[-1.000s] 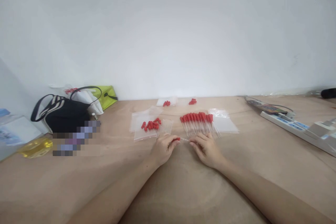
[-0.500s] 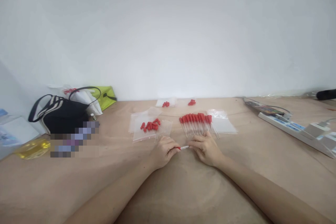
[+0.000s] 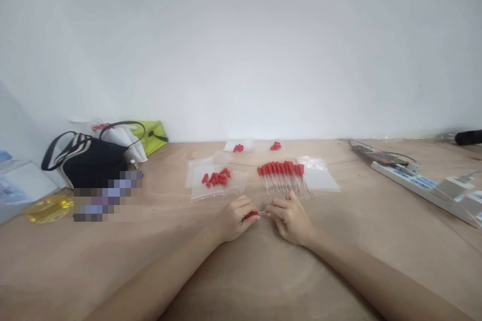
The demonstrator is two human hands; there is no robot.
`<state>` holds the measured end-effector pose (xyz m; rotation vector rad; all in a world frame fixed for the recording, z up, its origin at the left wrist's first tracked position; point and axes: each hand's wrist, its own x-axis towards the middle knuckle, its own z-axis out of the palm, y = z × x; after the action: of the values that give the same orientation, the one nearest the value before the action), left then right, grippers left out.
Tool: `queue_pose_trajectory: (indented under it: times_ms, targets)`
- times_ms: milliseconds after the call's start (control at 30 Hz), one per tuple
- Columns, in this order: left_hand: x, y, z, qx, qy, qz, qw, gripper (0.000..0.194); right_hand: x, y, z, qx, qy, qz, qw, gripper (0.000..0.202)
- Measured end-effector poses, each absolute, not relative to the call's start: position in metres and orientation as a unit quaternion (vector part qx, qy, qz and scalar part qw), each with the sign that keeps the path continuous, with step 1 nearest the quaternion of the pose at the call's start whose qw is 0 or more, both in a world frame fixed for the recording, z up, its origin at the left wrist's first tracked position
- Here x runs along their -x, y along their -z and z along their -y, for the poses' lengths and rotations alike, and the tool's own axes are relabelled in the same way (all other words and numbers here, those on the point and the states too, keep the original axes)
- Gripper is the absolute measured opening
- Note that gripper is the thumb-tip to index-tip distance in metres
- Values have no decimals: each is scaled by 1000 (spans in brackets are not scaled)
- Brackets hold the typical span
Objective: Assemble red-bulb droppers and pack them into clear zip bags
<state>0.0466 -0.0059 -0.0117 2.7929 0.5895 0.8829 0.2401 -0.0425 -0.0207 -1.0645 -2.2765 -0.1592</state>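
Note:
My left hand (image 3: 238, 218) pinches a red rubber dropper bulb (image 3: 251, 214), closed around it. A clear glass dropper tube (image 3: 262, 213) sticks out of the bulb's right end, and my right hand (image 3: 288, 218) is closed on the tube's other part, most of it hidden by the fingers. Just beyond my right hand lies a row of droppers with red bulbs (image 3: 280, 168), side by side. Beyond my left hand are several bare glass tubes (image 3: 236, 183). Left of them, loose red bulbs (image 3: 216, 178) rest on a clear plastic bag (image 3: 199, 193).
More red bulbs lie on bags near the wall (image 3: 241, 60). A plastic bag (image 3: 326, 180) lies right of the dropper row. At right are a power strip (image 3: 422, 188) and a phone (image 3: 380, 155); at left, a black bag (image 3: 94, 165) and a yellow bottle (image 3: 48, 209).
My right hand has shifted slightly left, closer to my left hand. Less of the glass tube shows between them, and more of the red bulb is visible in my left fingers.

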Motion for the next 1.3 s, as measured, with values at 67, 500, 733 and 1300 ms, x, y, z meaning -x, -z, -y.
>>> queue_pose_trajectory:
  times_ms: [67, 500, 733, 1300]
  targets:
    - [-46, 14, 5, -928, -308, -194, 75, 16, -238, 22, 41, 403, 50, 860, 310, 23]
    - [-37, -1, -8, -906, -354, -231, 9, 17, -238, 6, 41, 445, 114, 854, 245, 17]
    - [0, 0, -37, -739, -408, -530, -77, 20, -268, 4, 11, 673, 25, 653, 346, 24]
    - [13, 12, -49, -688, -345, -635, -70, 12, -258, 8, -18, 719, 66, 620, 307, 18]
